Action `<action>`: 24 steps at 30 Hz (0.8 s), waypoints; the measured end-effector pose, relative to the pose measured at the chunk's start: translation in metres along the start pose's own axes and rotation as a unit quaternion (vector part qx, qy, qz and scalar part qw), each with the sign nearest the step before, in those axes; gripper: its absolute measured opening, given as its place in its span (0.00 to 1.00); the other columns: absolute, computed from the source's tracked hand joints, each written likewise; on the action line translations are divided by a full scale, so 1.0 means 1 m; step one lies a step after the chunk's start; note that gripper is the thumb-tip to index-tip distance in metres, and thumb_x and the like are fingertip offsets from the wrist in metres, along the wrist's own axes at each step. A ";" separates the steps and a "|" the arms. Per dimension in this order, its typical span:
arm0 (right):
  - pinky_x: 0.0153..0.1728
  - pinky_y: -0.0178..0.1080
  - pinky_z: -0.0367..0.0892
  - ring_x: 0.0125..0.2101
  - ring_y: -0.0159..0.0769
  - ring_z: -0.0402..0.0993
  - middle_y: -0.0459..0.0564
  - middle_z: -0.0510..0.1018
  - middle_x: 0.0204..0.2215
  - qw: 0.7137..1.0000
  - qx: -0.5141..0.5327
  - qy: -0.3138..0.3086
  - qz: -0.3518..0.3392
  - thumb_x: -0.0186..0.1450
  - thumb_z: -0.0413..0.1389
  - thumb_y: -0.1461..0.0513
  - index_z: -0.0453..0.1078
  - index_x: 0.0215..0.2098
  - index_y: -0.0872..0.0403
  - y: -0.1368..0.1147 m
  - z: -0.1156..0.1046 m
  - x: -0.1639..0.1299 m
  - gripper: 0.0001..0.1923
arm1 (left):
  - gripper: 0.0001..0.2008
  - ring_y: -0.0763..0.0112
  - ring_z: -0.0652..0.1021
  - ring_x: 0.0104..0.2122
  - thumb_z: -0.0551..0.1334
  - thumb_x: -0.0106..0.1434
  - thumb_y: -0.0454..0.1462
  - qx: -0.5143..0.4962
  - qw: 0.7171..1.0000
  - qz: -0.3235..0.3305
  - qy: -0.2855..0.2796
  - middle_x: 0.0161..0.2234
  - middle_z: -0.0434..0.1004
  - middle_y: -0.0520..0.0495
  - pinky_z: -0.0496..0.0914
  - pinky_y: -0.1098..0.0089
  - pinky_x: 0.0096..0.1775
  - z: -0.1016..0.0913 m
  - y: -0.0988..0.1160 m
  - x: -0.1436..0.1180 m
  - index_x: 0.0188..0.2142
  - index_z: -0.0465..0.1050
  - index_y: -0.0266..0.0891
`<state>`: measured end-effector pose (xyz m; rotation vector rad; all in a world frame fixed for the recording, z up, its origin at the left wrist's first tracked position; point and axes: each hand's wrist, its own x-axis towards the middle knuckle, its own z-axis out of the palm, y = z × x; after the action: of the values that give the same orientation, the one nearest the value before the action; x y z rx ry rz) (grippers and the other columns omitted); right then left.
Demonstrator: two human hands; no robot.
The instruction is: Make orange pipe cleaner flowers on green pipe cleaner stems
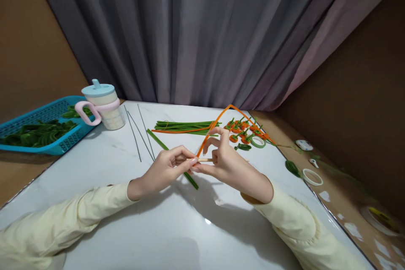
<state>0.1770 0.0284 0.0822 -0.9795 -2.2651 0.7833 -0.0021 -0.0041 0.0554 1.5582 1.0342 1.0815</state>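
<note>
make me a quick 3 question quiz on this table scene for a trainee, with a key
1. Multiple choice: what colour is the lid on the mug?
A) orange
B) light blue
C) dark green

2. True or false: the roll of green tape lies nearer to the orange flowers than to the mug.

3. Fill in the gap: a thin wooden ____ shows between the left hand and the right hand.

Key:
1. B
2. True
3. stick
</note>
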 end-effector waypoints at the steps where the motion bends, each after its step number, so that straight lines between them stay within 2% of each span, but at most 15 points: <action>1: 0.22 0.33 0.62 0.22 0.27 0.65 0.49 0.68 0.37 1.000 -0.018 -0.001 -0.007 0.58 0.58 0.53 0.47 0.45 0.53 -0.001 0.000 0.000 0.27 | 0.07 0.75 0.77 0.28 0.59 0.61 0.37 -0.007 1.000 -0.005 -0.006 0.27 0.77 0.48 0.71 0.75 0.32 0.000 0.001 0.001 0.33 0.70 0.33; 5: 0.24 0.34 0.64 0.24 0.31 0.68 0.45 0.70 0.30 0.996 -0.081 -0.014 -0.038 0.61 0.55 0.55 0.54 0.39 0.52 -0.006 -0.001 -0.001 0.16 | 0.07 0.75 0.77 0.28 0.59 0.60 0.37 -0.015 0.999 -0.023 -0.026 0.26 0.76 0.49 0.72 0.76 0.32 -0.002 0.004 0.004 0.34 0.71 0.33; 8: 0.29 0.35 0.66 0.30 0.33 0.70 0.48 0.71 0.35 0.991 -0.102 -0.003 -0.082 0.61 0.54 0.59 0.58 0.39 0.52 -0.010 -0.001 -0.002 0.10 | 0.07 0.76 0.76 0.26 0.58 0.61 0.37 -0.006 0.999 -0.017 -0.044 0.24 0.75 0.50 0.71 0.76 0.31 -0.004 0.006 0.005 0.32 0.70 0.33; 11: 0.31 0.36 0.67 0.32 0.34 0.70 0.49 0.71 0.36 0.989 -0.110 0.007 -0.102 0.62 0.53 0.62 0.60 0.39 0.52 -0.013 0.001 -0.005 0.07 | 0.08 0.77 0.74 0.23 0.57 0.62 0.36 0.042 0.998 0.029 -0.037 0.22 0.72 0.51 0.69 0.77 0.27 -0.005 0.007 0.002 0.30 0.70 0.34; 14: 0.30 0.35 0.66 0.32 0.34 0.69 0.50 0.71 0.36 0.986 -0.116 0.034 -0.116 0.63 0.52 0.63 0.60 0.39 0.54 -0.020 0.003 -0.012 0.06 | 0.06 0.77 0.73 0.23 0.57 0.62 0.33 0.142 0.976 0.162 0.011 0.23 0.73 0.50 0.68 0.77 0.25 -0.006 0.009 -0.004 0.32 0.70 0.34; 17: 0.30 0.35 0.64 0.30 0.34 0.67 0.50 0.71 0.32 0.975 -0.146 0.057 -0.157 0.65 0.50 0.65 0.62 0.37 0.56 -0.028 0.004 -0.020 0.02 | 0.04 0.73 0.76 0.27 0.57 0.61 0.29 0.220 0.912 0.343 0.046 0.27 0.76 0.48 0.70 0.75 0.29 -0.007 0.013 -0.010 0.34 0.69 0.35; 19: 0.29 0.35 0.62 0.28 0.33 0.65 0.50 0.70 0.28 0.960 -0.186 0.074 -0.196 0.66 0.48 0.66 0.65 0.35 0.57 -0.031 0.003 -0.024 0.04 | 0.05 0.70 0.78 0.30 0.56 0.62 0.28 0.247 0.882 0.398 0.043 0.28 0.77 0.47 0.71 0.74 0.32 -0.006 0.016 -0.013 0.36 0.68 0.35; 22: 0.25 0.35 0.59 0.24 0.33 0.61 0.50 0.69 0.23 0.940 -0.239 0.090 -0.227 0.65 0.46 0.69 0.68 0.34 0.59 -0.033 0.000 -0.026 0.09 | 0.06 0.71 0.79 0.30 0.56 0.62 0.29 0.269 0.890 0.366 0.041 0.29 0.77 0.48 0.73 0.75 0.31 -0.002 0.017 -0.017 0.39 0.66 0.37; 24: 0.24 0.34 0.58 0.23 0.33 0.61 0.50 0.69 0.22 0.945 -0.239 0.068 -0.212 0.65 0.46 0.70 0.69 0.33 0.59 -0.032 -0.002 -0.026 0.10 | 0.09 0.72 0.79 0.30 0.57 0.62 0.30 0.261 0.903 0.338 0.053 0.30 0.77 0.49 0.73 0.76 0.31 0.000 0.013 -0.018 0.43 0.63 0.39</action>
<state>0.1791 -0.0098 0.0991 -0.6676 -2.4645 -0.0240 -0.0049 -0.0242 0.0650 2.4317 0.9106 1.4328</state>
